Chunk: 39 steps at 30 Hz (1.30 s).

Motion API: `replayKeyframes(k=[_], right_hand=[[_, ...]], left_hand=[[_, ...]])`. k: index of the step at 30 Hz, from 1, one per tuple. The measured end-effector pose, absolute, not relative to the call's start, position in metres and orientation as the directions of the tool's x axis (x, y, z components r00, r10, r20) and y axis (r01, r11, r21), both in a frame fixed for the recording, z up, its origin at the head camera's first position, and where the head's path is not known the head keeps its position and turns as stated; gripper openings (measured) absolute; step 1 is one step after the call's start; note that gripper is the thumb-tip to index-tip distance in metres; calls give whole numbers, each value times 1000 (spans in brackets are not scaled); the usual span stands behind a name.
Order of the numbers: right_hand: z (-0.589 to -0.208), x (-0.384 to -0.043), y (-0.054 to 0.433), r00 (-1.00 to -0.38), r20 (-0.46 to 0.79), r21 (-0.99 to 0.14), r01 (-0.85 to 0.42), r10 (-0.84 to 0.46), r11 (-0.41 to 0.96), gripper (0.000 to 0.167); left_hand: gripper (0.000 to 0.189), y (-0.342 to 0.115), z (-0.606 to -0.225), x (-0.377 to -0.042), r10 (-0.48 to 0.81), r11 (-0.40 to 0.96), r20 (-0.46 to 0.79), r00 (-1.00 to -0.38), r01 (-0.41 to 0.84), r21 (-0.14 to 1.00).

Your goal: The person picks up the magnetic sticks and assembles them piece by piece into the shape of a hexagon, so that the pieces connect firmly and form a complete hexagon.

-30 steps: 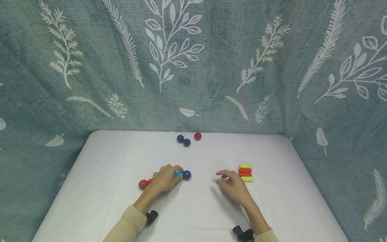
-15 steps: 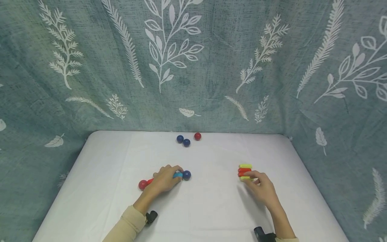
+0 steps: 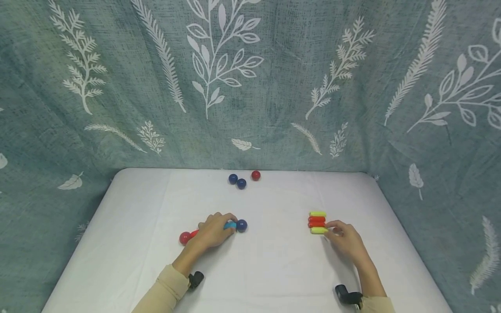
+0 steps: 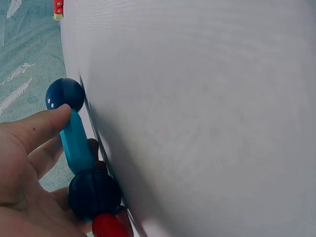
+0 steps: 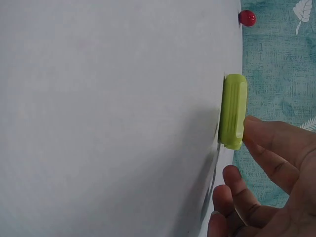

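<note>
My left hand (image 3: pixel 213 230) grips a magnetic stick-and-ball chain lying on the table. In the left wrist view, its thumb presses near the end dark blue ball (image 4: pixel 65 94) and light blue stick (image 4: pixel 76 140); another dark blue ball (image 4: pixel 94 195) and a red stick (image 4: pixel 109 226) follow. A red ball (image 3: pixel 185 238) shows at the chain's left end; its middle is under the hand. On the right, my right hand (image 3: pixel 346 241) pinches the right end of the nearest yellow-green stick (image 5: pixel 233 111) between thumb and index finger, other fingers loosely curled. The index fingertip is partly hidden.
Beside that stick lie red sticks (image 3: pixel 316 221) and another yellow-green stick (image 3: pixel 317 214), in a close row. Two dark blue balls (image 3: pixel 241 184) and a red ball (image 3: pixel 255 175) sit near the white table's (image 3: pixel 274 269) far edge, before a green curtain (image 3: pixel 274 87).
The right hand has moved right from mid-table to the row of sticks, and its fingers have come to the near stick's right end. The left hand keeps its hold, unmoved.
</note>
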State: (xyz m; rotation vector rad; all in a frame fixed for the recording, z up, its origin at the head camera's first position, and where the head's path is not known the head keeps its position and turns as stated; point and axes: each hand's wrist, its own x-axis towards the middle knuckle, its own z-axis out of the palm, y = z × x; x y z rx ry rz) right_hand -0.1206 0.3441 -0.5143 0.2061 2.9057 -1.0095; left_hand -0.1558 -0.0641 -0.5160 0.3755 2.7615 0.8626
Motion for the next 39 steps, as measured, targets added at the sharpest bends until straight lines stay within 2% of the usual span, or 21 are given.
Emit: replayKeyframes(k=[7, 22, 29, 39], right_hand=[[-518, -123, 343, -982, -159, -600, 175, 98, 780, 26], [-520, -122, 339, -987, -138, -587, 147, 80, 796, 27], [-513, -121, 314, -997, -76, -640, 53, 6, 767, 23], [-515, -135, 255, -995, -26, -705, -49, -95, 708, 19]], left_hand=[[26, -64, -516, -157, 307, 794, -139, -941, 173, 583], [26, -65, -519, -158, 318, 789, -135, -938, 183, 587], [26, -67, -518, -159, 320, 789, -137, -938, 183, 586], [27, -68, -520, -158, 327, 786, -130, -936, 193, 588]])
